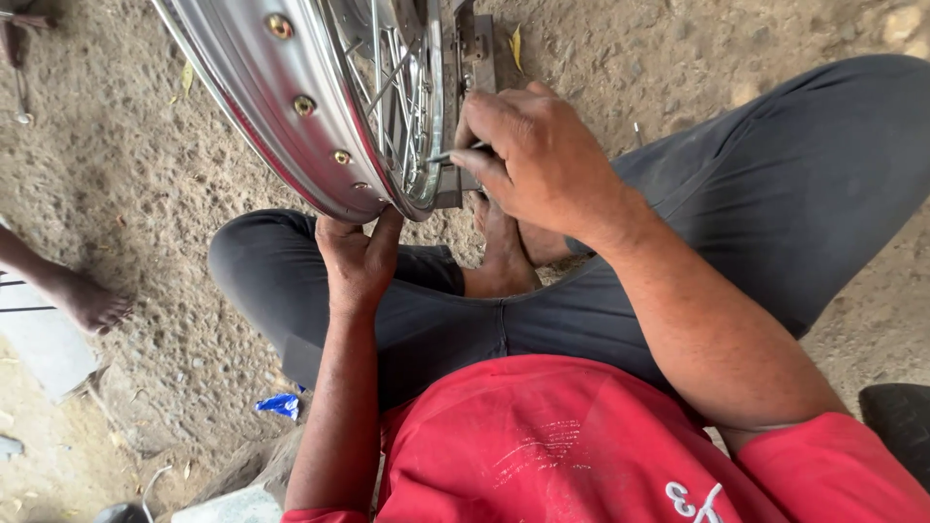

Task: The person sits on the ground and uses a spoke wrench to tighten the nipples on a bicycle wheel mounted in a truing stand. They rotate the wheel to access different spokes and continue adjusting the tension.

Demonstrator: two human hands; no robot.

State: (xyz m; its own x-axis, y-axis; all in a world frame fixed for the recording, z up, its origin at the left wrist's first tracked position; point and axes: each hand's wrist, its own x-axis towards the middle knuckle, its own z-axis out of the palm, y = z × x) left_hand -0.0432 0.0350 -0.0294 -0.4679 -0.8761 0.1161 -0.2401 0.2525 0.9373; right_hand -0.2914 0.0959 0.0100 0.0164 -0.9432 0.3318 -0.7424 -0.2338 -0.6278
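1. While the person sat cross-legged on the dirt floor, the chrome wheel rim stood upright on edge just ahead of the knees, its lowest point above the lap. No tyre was on it, so the bare channel and its row of brass spoke nipples lay exposed.
2. Beside the rim's far face stood a rusty metal stand, close against the spokes.
3. Every spoke in view looked laced already; by my reading, what remained was tightening and truing, and how many nipples were done could not be told.
4. Down below, the left hand cupped the rim's bottom edge, its grip closed around the metal, steadying it.
5. Smallest of all: the right hand was pinched shut on a thin metal tool, its tip pressed in among the spokes at the rim's inner side.
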